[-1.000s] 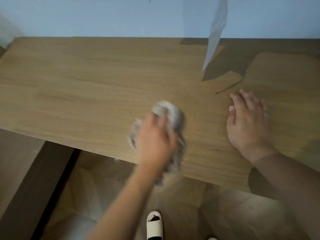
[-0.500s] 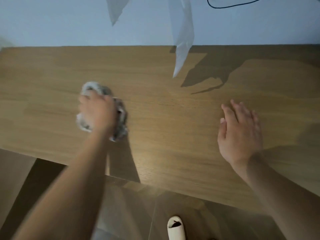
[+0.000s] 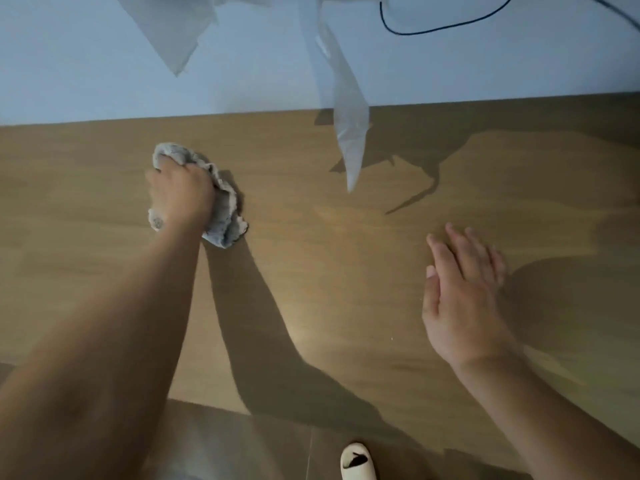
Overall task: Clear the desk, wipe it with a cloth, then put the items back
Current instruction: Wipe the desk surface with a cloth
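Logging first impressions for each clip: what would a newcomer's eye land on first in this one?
Probably the left hand, which grips a crumpled grey cloth on the left part of the wooden desk, with its arm's long shadow beside it. Next, the right hand, fingers straight, at the desk's right side. Clear plastic sheets hang from the top edge over the desk's far side, near a black cable on the wall.

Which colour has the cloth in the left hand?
The cloth is light grey, seen in the head view, the only one.

Clear plastic sheet (image 3: 348, 133) hanging over wall (image 3: 86, 81) — black cable (image 3: 446, 27) above; white slipper (image 3: 357, 462) on floor (image 3: 225, 452).
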Tool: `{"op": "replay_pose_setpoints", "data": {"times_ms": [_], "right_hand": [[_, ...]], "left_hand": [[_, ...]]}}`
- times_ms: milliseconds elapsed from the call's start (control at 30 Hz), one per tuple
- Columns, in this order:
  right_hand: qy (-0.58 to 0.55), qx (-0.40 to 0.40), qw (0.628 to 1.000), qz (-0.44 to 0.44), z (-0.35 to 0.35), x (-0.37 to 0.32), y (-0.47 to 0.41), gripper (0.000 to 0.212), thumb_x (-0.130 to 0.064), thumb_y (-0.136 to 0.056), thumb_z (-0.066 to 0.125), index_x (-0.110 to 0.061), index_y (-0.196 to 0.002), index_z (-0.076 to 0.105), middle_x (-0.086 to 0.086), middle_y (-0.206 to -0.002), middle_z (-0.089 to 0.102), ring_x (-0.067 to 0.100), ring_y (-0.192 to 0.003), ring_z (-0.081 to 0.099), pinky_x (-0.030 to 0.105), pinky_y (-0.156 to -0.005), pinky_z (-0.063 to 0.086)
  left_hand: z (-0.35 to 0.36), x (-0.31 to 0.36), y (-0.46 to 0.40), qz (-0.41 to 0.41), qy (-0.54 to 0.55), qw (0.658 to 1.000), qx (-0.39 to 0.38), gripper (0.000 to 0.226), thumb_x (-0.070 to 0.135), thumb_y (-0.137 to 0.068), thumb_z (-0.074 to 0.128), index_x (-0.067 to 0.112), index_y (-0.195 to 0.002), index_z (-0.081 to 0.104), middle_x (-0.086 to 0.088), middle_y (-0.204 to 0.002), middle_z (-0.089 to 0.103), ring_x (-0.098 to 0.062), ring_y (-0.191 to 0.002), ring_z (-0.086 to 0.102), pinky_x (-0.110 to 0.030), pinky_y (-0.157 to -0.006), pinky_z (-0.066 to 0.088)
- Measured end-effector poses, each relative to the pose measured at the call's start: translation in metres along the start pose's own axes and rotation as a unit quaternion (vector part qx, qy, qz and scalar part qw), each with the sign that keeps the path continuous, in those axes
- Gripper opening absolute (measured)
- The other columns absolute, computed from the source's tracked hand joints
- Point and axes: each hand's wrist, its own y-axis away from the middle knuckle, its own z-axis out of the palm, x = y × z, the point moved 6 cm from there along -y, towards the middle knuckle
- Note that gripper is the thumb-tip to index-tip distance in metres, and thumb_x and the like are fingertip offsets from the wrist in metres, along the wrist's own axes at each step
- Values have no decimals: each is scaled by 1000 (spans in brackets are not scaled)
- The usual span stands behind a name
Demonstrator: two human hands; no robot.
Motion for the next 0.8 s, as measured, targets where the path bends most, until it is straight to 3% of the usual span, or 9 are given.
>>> {"op": "replay_pose_setpoints", "data": {"times_ms": [100, 267, 333, 433, 467, 500, 633, 700, 800], "right_hand": [[22, -34, 999, 0, -1, 0, 1, 53, -28, -98, 23, -12, -143, 46, 11, -155, 38, 27, -148, 26, 50, -122, 15], [32, -47, 998, 5, -4, 0, 0, 52, -27, -98, 25, -12, -144, 45, 10, -155, 38, 26, -148, 26, 51, -122, 18], [37, -46, 998, 6, -4, 0, 1, 53, -27, -97, 27, -12, -144, 46, 10, -155, 39, 27, -148, 28, 50, -122, 18], [39, -42, 998, 6, -6, -2, 0, 52, -26, -96, 29, -10, -141, 49, 12, -151, 43, 29, -146, 31, 52, -120, 20], [38, -43, 998, 6, -6, -1, -1, 52, -25, -96, 29, -10, -141, 49, 12, -151, 43, 29, -146, 31, 52, -120, 21], [39, -46, 998, 6, -5, -1, -2, 52, -25, -97, 28, -10, -142, 48, 12, -151, 42, 29, -146, 30, 53, -120, 21], [31, -50, 998, 9, -3, 0, 1, 54, -27, -98, 24, -12, -145, 44, 11, -154, 39, 27, -148, 26, 53, -120, 20], [30, -49, 998, 7, -4, -1, 0, 54, -28, -98, 23, -12, -145, 44, 10, -154, 39, 27, -148, 26, 53, -120, 20], [34, -41, 999, -2, -4, -1, -3, 53, -27, -97, 24, -12, -143, 46, 12, -153, 40, 28, -147, 29, 53, -120, 19]], "left_hand": [[20, 54, 13, 7, -38, 999, 22, 56, 33, -100, 27, 2, -145, 40, -20, -144, 42, -40, -132, 42, -53, -106, 36], [50, 166, 101, 224, 35, 972, -59, 39, 20, -105, 38, 5, -139, 49, -18, -143, 49, -35, -130, 48, -42, -107, 36], [57, 197, 152, 380, 38, 917, -113, 42, 23, -101, 43, 11, -140, 50, -13, -144, 50, -32, -128, 50, -38, -107, 32], [63, 203, 188, 617, 6, 756, -219, 44, 31, -92, 42, 8, -125, 61, -13, -132, 57, -32, -119, 56, -41, -100, 44], [63, 203, 176, 647, -13, 730, -218, 46, 33, -92, 42, 6, -122, 63, -16, -131, 59, -34, -122, 56, -44, -102, 44], [62, 206, 158, 641, -15, 741, -199, 51, 36, -93, 41, 5, -125, 63, -19, -134, 59, -36, -126, 55, -47, -106, 43], [65, 209, 84, 460, -17, 883, -89, 43, 31, -95, 47, 25, -137, 57, -6, -135, 53, -34, -121, 55, -40, -89, 44], [72, 209, 86, 468, -19, 880, -80, 39, 29, -95, 49, 26, -132, 59, -2, -133, 53, -33, -117, 55, -37, -84, 40], [70, 197, 105, 533, 3, 834, -139, 45, 33, -91, 43, 26, -131, 61, -3, -134, 54, -31, -122, 54, -38, -98, 43]]}}
